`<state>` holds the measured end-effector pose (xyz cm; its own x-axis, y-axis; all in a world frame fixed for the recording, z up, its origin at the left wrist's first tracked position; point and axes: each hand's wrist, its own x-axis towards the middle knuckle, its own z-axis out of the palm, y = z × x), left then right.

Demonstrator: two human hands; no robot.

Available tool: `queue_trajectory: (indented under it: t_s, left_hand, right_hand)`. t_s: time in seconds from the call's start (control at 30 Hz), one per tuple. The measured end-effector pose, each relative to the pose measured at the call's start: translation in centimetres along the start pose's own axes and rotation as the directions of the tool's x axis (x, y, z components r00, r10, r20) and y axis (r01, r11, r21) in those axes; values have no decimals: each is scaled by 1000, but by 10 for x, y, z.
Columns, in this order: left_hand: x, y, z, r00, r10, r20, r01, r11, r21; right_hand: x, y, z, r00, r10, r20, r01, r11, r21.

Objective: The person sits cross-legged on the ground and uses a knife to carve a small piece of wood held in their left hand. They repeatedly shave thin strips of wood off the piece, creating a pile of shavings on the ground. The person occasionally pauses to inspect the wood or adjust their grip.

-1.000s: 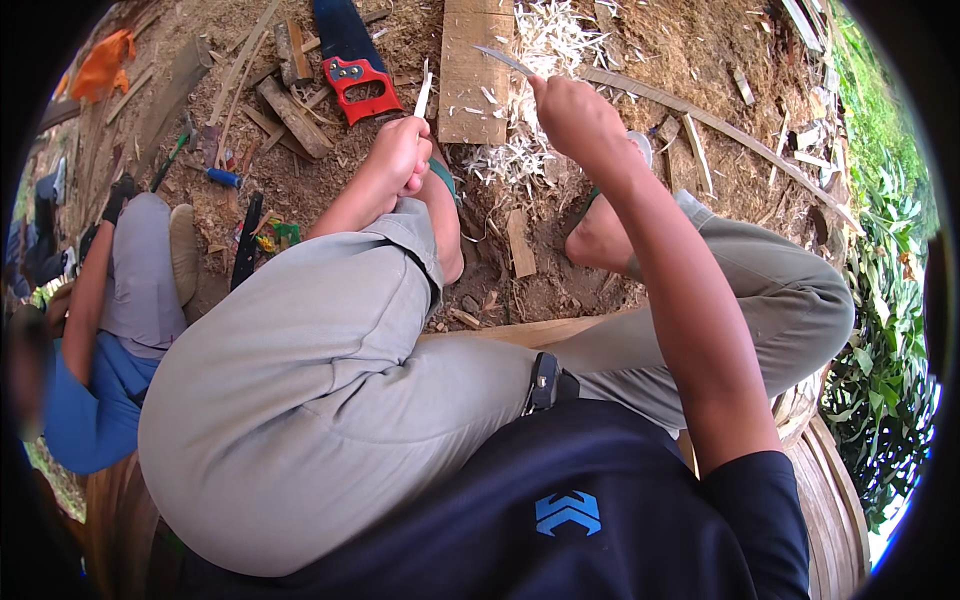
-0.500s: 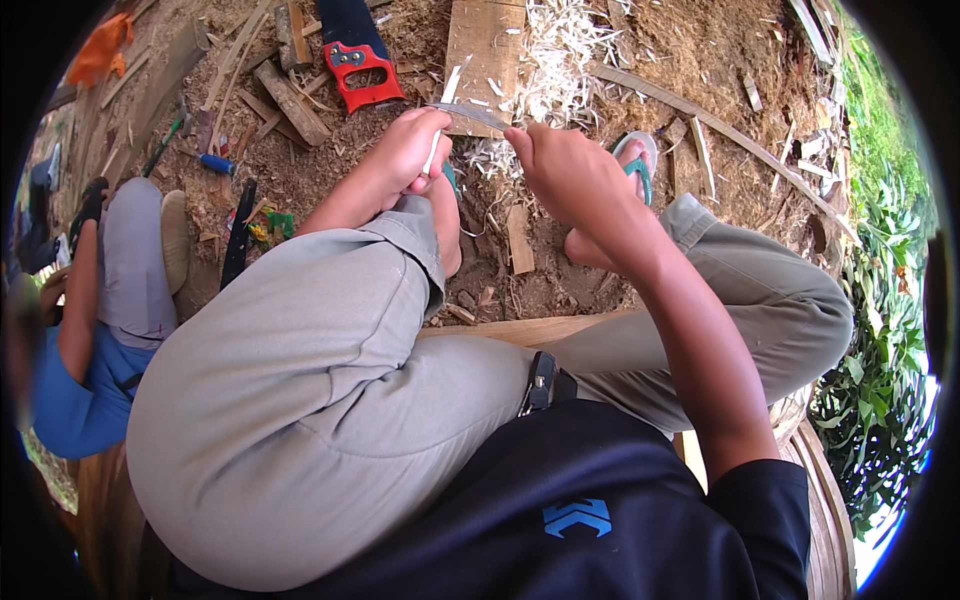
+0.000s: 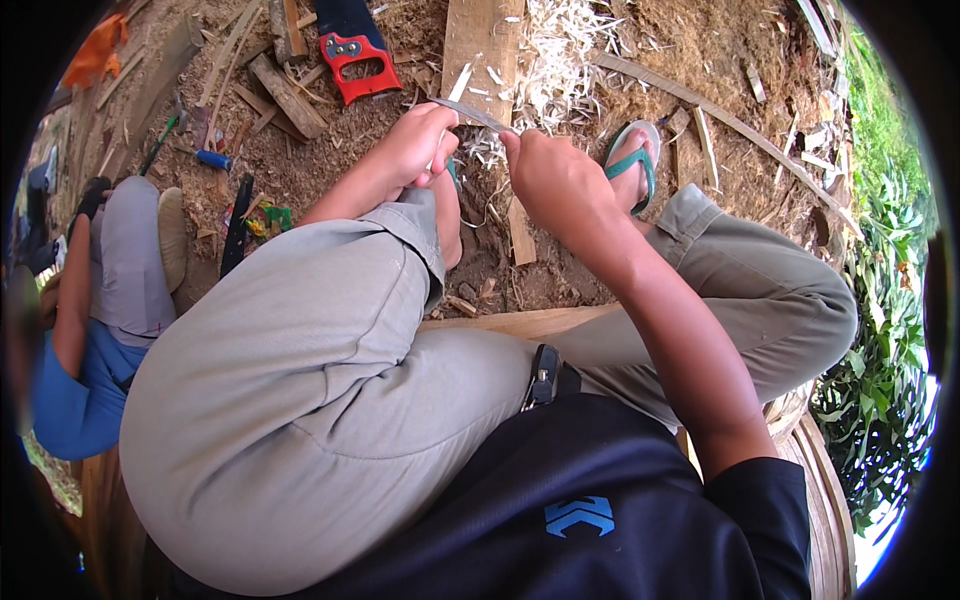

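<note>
My left hand [image 3: 413,148] is closed around a thin pale wood strip [image 3: 461,82], beside my bent left knee. Part of the strip shows between the fingers, and its far end points away from me over a board. In my closed right hand [image 3: 560,182] is a knife [image 3: 478,115], its handle hidden by the fingers. The narrow grey blade reaches left across the strip, with its tip close to my left thumb. Whether the edge touches the strip, I cannot tell.
Beyond my hands lie a wooden board [image 3: 482,45], a heap of pale shavings [image 3: 560,75] and a red-handled saw [image 3: 358,70]. My sandalled right foot [image 3: 632,168] rests on the chip-strewn ground. A person in blue [image 3: 80,400] sits at the left. Green plants [image 3: 880,340] grow at the right.
My right hand has shifted slightly left, toward my left hand, with the knife. More of my right foot shows beside it. My left hand keeps its hold on the strip.
</note>
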<state>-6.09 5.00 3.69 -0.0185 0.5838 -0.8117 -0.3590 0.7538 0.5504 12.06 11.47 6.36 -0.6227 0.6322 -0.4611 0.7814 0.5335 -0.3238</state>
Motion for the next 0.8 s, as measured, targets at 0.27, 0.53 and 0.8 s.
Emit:
queue_trajectory:
  t_s: [0.27,0.53,0.8]
  left_hand:
    - [2,-2,1,1000,-5,-14,6,999,36]
    - [0,2,4,1000,-9,3,9,1000,22]
    - [2,1,4,1000,-28,12,27,998,48]
  right_hand:
    - [-1,-18,-8,987,143,71,-147,988,43]
    - [10,-2,1,999,31,-27,-32,999,-22]
    - [-3,3,-20,1000,8,28,-10,996,88]
